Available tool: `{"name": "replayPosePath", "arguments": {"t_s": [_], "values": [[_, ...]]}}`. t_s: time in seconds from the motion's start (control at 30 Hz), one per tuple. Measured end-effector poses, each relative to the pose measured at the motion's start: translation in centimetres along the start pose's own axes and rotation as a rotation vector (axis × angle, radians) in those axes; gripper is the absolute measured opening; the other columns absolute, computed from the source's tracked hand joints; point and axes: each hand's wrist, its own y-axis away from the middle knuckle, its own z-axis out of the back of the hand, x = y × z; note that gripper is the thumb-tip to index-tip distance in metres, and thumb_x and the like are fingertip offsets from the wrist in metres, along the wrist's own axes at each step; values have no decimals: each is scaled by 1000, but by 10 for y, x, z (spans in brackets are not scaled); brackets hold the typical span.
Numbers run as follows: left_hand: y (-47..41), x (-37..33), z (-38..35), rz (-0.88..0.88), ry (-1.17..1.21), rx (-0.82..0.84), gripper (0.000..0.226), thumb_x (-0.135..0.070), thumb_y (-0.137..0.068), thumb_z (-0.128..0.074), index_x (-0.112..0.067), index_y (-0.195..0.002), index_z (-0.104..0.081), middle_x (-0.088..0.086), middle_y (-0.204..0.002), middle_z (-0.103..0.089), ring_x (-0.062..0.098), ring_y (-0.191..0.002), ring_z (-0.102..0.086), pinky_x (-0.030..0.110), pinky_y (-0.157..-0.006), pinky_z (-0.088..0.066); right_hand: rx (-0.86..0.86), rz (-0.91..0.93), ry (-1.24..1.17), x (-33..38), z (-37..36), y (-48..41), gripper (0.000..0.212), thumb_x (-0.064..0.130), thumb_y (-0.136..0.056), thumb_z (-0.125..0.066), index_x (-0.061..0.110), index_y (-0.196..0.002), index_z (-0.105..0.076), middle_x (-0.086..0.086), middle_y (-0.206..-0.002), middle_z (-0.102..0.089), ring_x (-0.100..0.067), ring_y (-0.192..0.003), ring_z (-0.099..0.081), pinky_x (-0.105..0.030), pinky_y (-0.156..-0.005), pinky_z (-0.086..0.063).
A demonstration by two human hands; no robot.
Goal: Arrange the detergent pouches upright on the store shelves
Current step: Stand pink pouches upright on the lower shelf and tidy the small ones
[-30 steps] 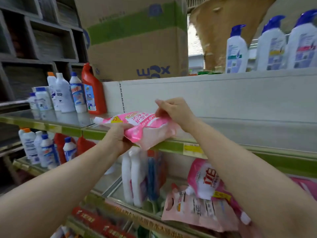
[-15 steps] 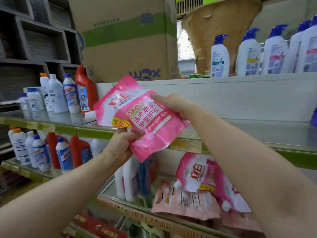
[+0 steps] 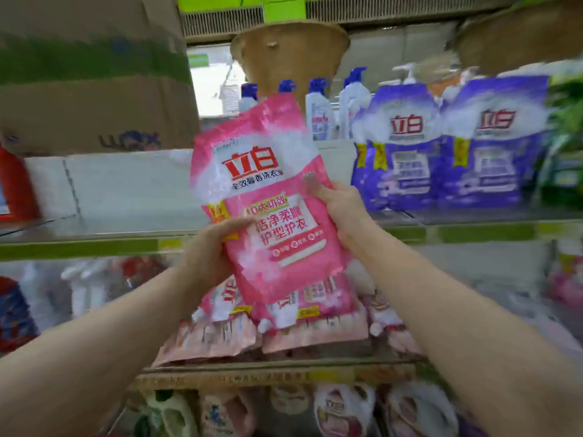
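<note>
Pink detergent pouch (image 3: 268, 200) held up at frame centre, near upright, top leaning toward 11 o'clock, printed face to the camera. Left hand (image 3: 209, 250) closed on its lower left edge, thumb across the front panel. Right hand (image 3: 339, 205) closed on its right edge, fingers mostly hidden behind the pack. Pouch in the air, touching no shelf.

Risks, as judged:
- Soft, liquid-filled pack; likely to slump or fold at the middle once released unless the base is spread flat or it leans on a neighbour.
- Glass shelf (image 3: 132, 227) looks smooth; the base may slide forward off the lip.
- If set against the purple detergent pouches (image 3: 441, 146) at 2 o'clock, a shove could topple them; they stand upright, side by side.
- Grip is on the edges only; the film could slip through if one hand lets go early.

Surface and room:
- Shelf has a green price strip along the front; bare stretch at 9 to 10 o'clock, well apart from the purple packs.
- Next tier down, at 6 o'clock: pink pouches (image 3: 284, 307) lying flat in a heap, not upright.
- Cardboard box (image 3: 88, 86) at 10 o'clock up top; white pump bottles (image 3: 318, 111) at 12 to 1 o'clock behind.
- Edges of view blurred; bottom-tier goods unreadable.
</note>
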Motion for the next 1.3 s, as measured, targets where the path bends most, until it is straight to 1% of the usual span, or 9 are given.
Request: {"name": "replayPosePath", "arguments": {"t_s": [0.23,0.37,0.53,0.63,0.83,0.93,1.1,1.17,1.3], "values": [[-7,88,-106,41,-43,47,29,-12,-71,-62,-9,-100,-65,5,-85,-77,19,-74,-74,42,-73,-60,-210,-35,68,24,149,85,14,19,-88,-61,12,-76,-64,2,-57,-71,-12,-49,-66,-28,-58,-56],[-5,141,-170,128,-96,61,19,-2,-82,-60,-9,-99,-65,10,-89,-76,19,-65,-73,39,-63,-61,-347,-78,132,31,227,132,13,24,-86,-63,14,-78,-66,0,-63,-73,-18,-58,-69,-38,-72,-56],[1,193,-244,255,-90,134,19,-4,-78,-66,-5,-97,-67,16,-94,-75,22,-65,-73,34,-58,-59,-543,-70,284,50,306,175,16,21,-86,-64,13,-73,-68,-4,-64,-71,-21,-60,-67,-37,-70,-55],[-6,225,-279,275,-71,202,16,0,-82,-63,-6,-95,-66,5,-71,-76,19,-60,-73,30,-51,-58,-648,-71,279,55,348,194,16,20,-85,-65,4,-86,-66,-9,-71,-70,-22,-60,-66,-32,-62,-56],[-29,299,-340,456,-55,306,31,-3,-80,-65,0,-111,-64,16,-92,-75,29,-73,-73,43,-65,-60,-848,-224,285,45,435,215,23,18,-86,-65,-4,-79,-63,-20,-69,-63,-30,-65,-63,-47,-67,-54],[-56,339,-369,560,-29,295,29,-3,-83,-64,-2,-111,-62,13,-79,-76,26,-64,-73,41,-58,-60,-899,-286,313,39,484,206,25,16,-85,-65,-8,-91,-65,-20,-76,-64,-31,-72,-62,-52,-77,-53],[-113,393,-418,680,-47,275,16,-6,-84,-63,-6,-100,-66,11,-73,-74,23,-56,-70,42,-65,-58,-919,-363,297,35,562,181,18,9,-87,-62,3,-71,-60,-2,-44,-62,-15,-37,-59,-22,-44,-50],[-135,411,-433,661,-62,247,17,-3,-83,-63,-6,-99,-66,10,-71,-74,22,-54,-70,39,-58,-59,-935,-356,307,31,587,170,15,5,-86,-62,4,-71,-59,0,-41,-62,-12,-36,-59,-22,-45,-50],[-168,437,-459,661,-77,250,36,-2,-81,-65,-1,-116,-61,24,-108,-68,30,-74,-70,47,-68,-59,-923,-335,327,23,631,151,3,2,-82,-65,2,-81,-63,-15,-71,-68,-26,-62,-64,-39,-66,-55]]}}
